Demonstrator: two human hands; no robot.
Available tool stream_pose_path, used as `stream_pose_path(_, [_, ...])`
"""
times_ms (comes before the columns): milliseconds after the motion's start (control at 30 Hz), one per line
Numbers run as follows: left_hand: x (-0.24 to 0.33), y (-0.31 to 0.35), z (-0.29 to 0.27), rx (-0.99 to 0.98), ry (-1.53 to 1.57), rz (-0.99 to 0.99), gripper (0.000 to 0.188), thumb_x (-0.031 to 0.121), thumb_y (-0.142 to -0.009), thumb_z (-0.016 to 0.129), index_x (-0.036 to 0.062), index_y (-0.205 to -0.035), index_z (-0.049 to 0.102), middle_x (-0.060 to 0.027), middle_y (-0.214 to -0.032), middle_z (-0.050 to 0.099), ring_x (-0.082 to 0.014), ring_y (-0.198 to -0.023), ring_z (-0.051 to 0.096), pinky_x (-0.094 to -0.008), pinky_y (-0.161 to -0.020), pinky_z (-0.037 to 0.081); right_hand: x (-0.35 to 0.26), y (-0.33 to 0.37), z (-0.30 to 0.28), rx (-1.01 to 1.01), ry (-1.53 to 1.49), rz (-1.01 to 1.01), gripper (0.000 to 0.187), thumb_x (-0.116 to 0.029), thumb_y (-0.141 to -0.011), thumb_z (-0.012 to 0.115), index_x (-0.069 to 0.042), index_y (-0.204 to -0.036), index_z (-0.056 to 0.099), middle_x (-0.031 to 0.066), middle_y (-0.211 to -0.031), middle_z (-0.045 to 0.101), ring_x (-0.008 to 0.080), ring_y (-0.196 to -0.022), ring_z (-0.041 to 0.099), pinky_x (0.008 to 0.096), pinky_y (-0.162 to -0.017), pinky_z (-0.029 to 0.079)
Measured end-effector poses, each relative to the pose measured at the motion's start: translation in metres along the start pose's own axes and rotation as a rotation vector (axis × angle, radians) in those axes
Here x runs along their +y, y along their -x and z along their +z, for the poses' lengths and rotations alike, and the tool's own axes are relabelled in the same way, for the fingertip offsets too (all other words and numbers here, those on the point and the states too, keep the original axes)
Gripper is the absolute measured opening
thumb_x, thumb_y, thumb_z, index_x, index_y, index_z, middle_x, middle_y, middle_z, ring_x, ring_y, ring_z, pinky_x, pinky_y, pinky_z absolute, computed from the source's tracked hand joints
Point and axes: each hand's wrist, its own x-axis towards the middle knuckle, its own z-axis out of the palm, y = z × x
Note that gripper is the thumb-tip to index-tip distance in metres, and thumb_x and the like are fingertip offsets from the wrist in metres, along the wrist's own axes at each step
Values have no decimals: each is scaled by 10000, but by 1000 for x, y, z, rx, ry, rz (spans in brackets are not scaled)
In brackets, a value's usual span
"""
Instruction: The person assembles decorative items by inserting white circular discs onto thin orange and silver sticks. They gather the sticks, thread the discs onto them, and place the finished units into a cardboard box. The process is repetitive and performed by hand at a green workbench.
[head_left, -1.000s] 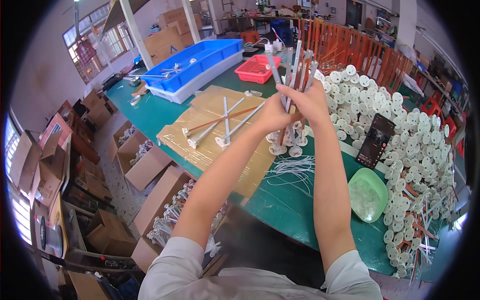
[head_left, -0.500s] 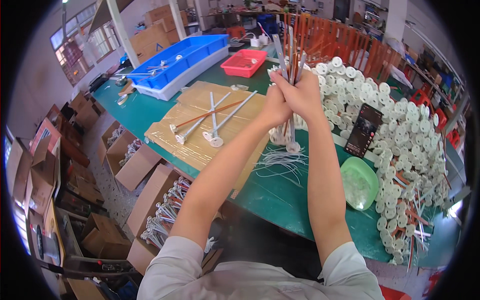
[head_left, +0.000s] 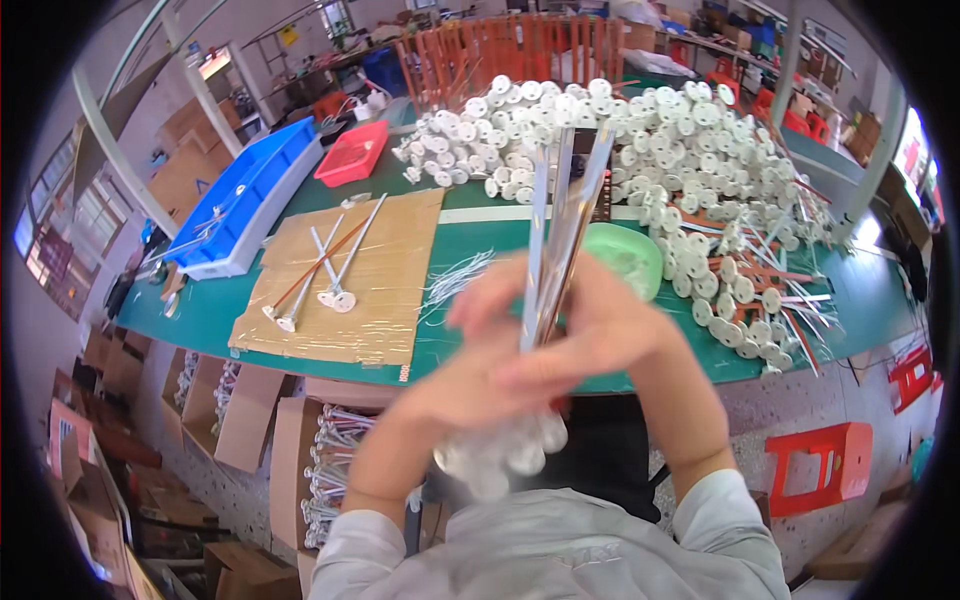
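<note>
A bundle of long thin silver and copper-brown strips [head_left: 538, 230] stands nearly upright in front of my chest. White round discs [head_left: 500, 455] cluster at its lower end, blurred by motion. My left hand [head_left: 465, 385] is closed around the lower part of the bundle, just above the discs. From the other side my right hand [head_left: 615, 325] wraps the strips a little higher, its fingers crossing in front. To the left, several loose strips with white disc ends [head_left: 343, 300] lie crossed on a brown cardboard sheet [head_left: 375, 325].
Thin white ties [head_left: 455, 280] lie beside the cardboard. A green bowl [head_left: 630, 255] and a large heap of white-disc pieces [head_left: 690, 160] fill the right side. Blue [head_left: 240, 190] and red trays [head_left: 352, 155] stand at left. Below are cardboard boxes [head_left: 290, 465] and a red stool [head_left: 820, 465].
Both hands have brought the bundle down and closer to my body, with the discs now low near my chest. The view has turned to the right.
</note>
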Motion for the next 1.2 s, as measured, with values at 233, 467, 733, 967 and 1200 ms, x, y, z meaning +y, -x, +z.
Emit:
stream_pose_path(233, [-92,25,127,-210,681,-209,183,195,-850,717,42,-904,631,-28,-759,620,-126,-636,602,-251,-531,465,-6,148,52,327,-380,625,114,-72,-812,724,-19,-862,636,106,-897,663,202,-874,638,354,-761,515])
stream_pose_path(467, [-119,51,166,102,27,-65,398,86,-815,693,-34,-1135,488,-64,-794,653,-162,-677,655,-281,-631,523,-12,176,69,795,-540,723,210,-180,-936,614,-29,-822,523,49,-660,558,107,-539,531,259,-505,439])
stream_pose_path(733, [-119,41,152,-331,186,-91,167,41,-876,588,-61,-1006,567,-106,-786,670,-178,-705,673,-299,-619,520,-10,185,61,870,-613,600,210,-159,-883,681,-55,-819,510,-4,-618,523,54,-470,458,219,-420,347])
stream_pose_path(967, [-126,34,168,-279,693,-159,248,115,-959,498,-79,-1113,504,-166,-897,645,-220,-752,651,-308,-659,531,9,190,67,806,-292,386,194,-181,-891,654,-65,-881,498,-17,-640,500,60,-503,470,224,-465,392])
stream_pose_path(1200, [-159,38,178,-153,682,-165,268,153,-998,431,-74,-1123,500,-125,-819,643,-201,-721,644,-298,-669,526,0,196,55,770,-403,506,204,-169,-899,636,-44,-833,489,1,-592,516,70,-487,496,234,-446,409])
